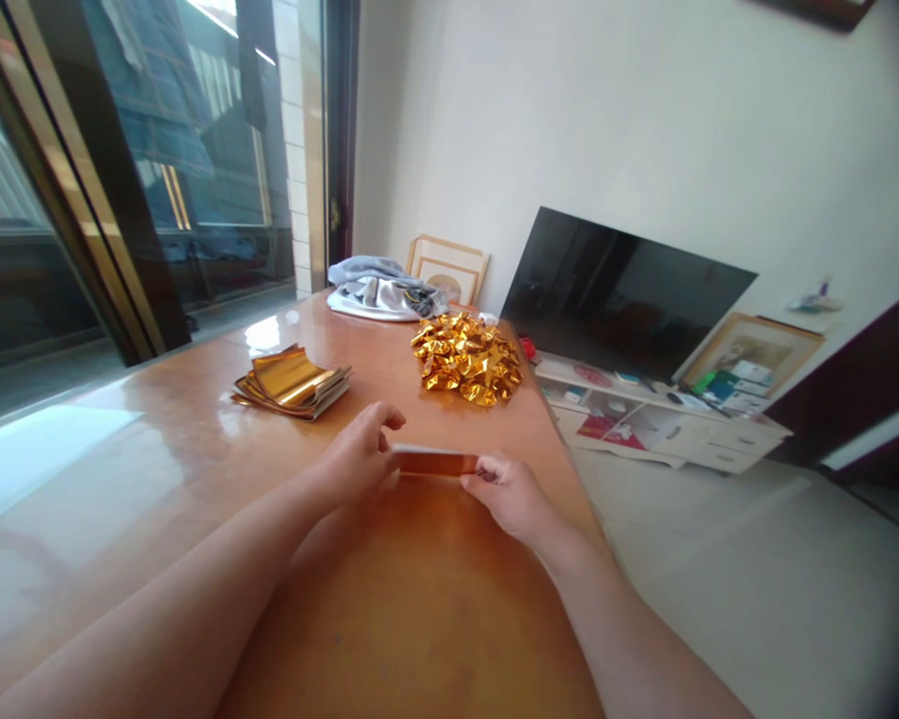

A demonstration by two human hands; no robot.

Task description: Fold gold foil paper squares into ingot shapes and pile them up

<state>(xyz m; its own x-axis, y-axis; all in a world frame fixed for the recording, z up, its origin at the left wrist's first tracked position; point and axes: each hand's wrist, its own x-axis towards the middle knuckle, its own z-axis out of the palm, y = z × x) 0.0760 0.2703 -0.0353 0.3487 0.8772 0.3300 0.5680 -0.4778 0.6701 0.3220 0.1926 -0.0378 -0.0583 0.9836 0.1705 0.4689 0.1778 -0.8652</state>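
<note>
A narrow folded strip of gold foil paper [436, 463] with a pale upper edge is stretched between my two hands, low over the table. My right hand [510, 491] pinches its right end between thumb and bent fingers. At the left end, my left hand [360, 451] has its thumb and lower fingers closed at the paper, while the index finger is lifted and curled above. Ahead of my left hand lies a stack of gold foil sheets [292, 381], its top sheet curved. Beyond my right hand is a heap of folded gold foil pieces [467, 359].
The glossy wooden table [420, 599] has its right edge close to my right forearm. Bundled grey-blue cloth [382, 288] sits at the far end near picture frames [449, 268]. Past the edge stand a television [621, 295] and a white cabinet [681, 429]. Glass doors are on the left.
</note>
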